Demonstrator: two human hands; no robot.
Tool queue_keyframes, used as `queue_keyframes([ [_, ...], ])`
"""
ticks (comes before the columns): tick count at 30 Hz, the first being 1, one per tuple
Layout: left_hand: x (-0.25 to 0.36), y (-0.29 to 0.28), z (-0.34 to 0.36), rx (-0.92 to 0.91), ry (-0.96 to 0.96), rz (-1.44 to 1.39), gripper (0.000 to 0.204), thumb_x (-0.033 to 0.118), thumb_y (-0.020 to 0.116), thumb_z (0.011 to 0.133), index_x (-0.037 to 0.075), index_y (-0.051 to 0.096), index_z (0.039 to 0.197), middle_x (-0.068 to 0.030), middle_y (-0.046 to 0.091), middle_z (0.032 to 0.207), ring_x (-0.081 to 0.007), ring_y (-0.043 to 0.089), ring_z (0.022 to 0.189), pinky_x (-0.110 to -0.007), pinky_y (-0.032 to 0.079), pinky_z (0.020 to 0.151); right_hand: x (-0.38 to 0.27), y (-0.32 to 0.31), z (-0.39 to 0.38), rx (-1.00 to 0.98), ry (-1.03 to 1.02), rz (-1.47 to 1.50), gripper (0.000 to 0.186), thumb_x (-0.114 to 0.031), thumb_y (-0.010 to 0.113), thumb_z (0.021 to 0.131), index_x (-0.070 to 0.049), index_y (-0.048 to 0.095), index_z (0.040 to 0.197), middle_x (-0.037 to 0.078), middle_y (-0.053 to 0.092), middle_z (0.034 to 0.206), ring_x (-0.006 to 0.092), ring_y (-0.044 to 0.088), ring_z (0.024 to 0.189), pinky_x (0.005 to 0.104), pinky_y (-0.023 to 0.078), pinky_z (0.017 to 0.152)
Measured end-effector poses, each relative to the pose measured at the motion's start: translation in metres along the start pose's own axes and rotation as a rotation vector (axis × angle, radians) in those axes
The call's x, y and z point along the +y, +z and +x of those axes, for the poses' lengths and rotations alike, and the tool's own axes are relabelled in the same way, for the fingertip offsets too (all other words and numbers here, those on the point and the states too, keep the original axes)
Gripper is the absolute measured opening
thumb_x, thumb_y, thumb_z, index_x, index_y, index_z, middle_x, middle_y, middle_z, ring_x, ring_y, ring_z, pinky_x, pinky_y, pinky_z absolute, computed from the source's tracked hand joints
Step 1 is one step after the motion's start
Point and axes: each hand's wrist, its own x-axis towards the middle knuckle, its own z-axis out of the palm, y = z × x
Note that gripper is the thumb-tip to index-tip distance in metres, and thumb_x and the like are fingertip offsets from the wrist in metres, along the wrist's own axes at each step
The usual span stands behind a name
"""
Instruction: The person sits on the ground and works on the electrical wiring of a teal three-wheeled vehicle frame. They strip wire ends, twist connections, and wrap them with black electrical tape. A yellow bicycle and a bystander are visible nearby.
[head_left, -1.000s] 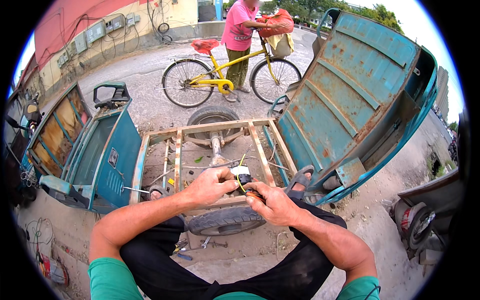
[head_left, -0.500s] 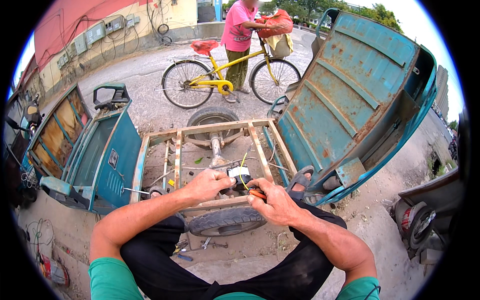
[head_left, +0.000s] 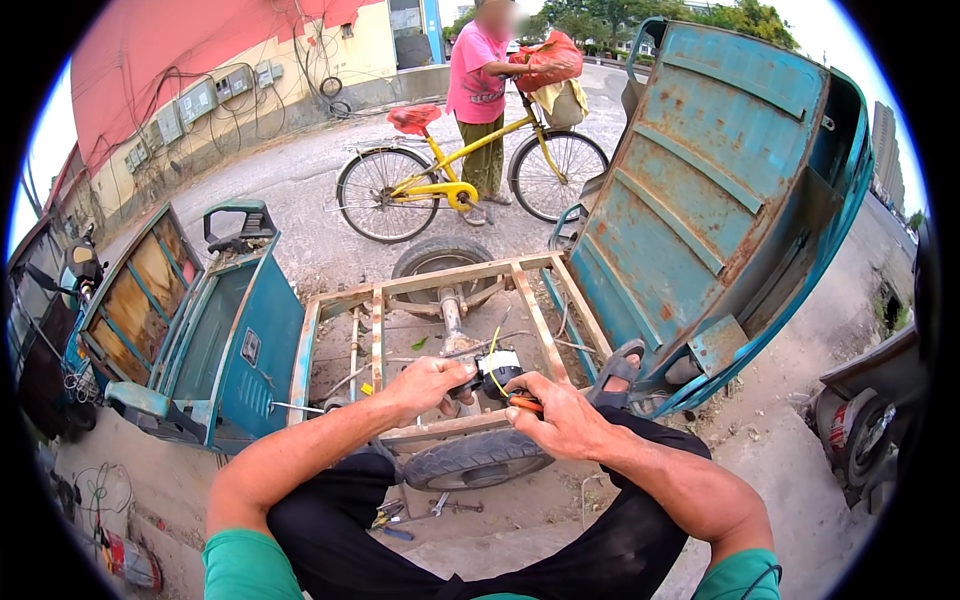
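Note:
My left hand (head_left: pixel 435 388) is closed on the side of a black-and-white component (head_left: pixel 498 365) above the rusty axle (head_left: pixel 453 320) inside the open metal frame. A thin yellow wire (head_left: pixel 500 326) rises from that component. Just to its right, my right hand (head_left: pixel 550 418) is closed round an orange-and-black handled tool (head_left: pixel 525 401), which looks like pliers; its tip is hidden. Below my hands are the frame's near rail (head_left: pixel 425 430) and a tire (head_left: pixel 478 458) lying between my legs and that rail.
A rusty teal body panel (head_left: pixel 700 180) stands tilted at right, another teal section (head_left: pixel 240 350) at left. Beyond, a person in pink (head_left: pixel 470 85) holds a yellow bicycle (head_left: pixel 450 175) with a red bag (head_left: pixel 550 65). Tools (head_left: pixel 440 505) lie on the ground. Cables (head_left: pixel 250 100) hang along the wall.
The view has turned slightly, so the scene sits further right and the frame lower. Both hands remain at the component, with small finger movements; the yellow wire now stands more upright.

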Motion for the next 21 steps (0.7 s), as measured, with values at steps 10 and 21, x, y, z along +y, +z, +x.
queue_keyframes([
  [10, 0.001, 0.000, -0.001, -0.078, -0.072, 0.092, 0.033, 0.032, 0.059, 0.102, 0.001, 0.070, 0.101, -0.0086, 0.072, 0.087, -0.0167, 0.070, 0.080, -0.029, 0.055, 0.062, 0.007, 0.003, -0.005, -0.020, -0.054, 0.042, 0.039, -0.024, 0.062, 0.091, 0.003, 0.055, 0.118, 0.028, 0.068, 0.092, 0.0436, 0.068, 0.088, 0.0479, 0.052, 0.079],
  [21, -0.006, -0.003, 0.005, -0.146, -0.174, 0.286, 0.035, 0.036, 0.061, 0.101, 0.004, 0.073, 0.102, -0.0071, 0.073, 0.092, -0.0126, 0.068, 0.076, -0.027, 0.051, 0.061, 0.016, -0.006, 0.003, -0.064, -0.088, 0.052, 0.041, -0.025, 0.063, 0.090, 0.005, 0.057, 0.116, 0.026, 0.067, 0.087, 0.0429, 0.067, 0.084, 0.0474, 0.051, 0.076],
])
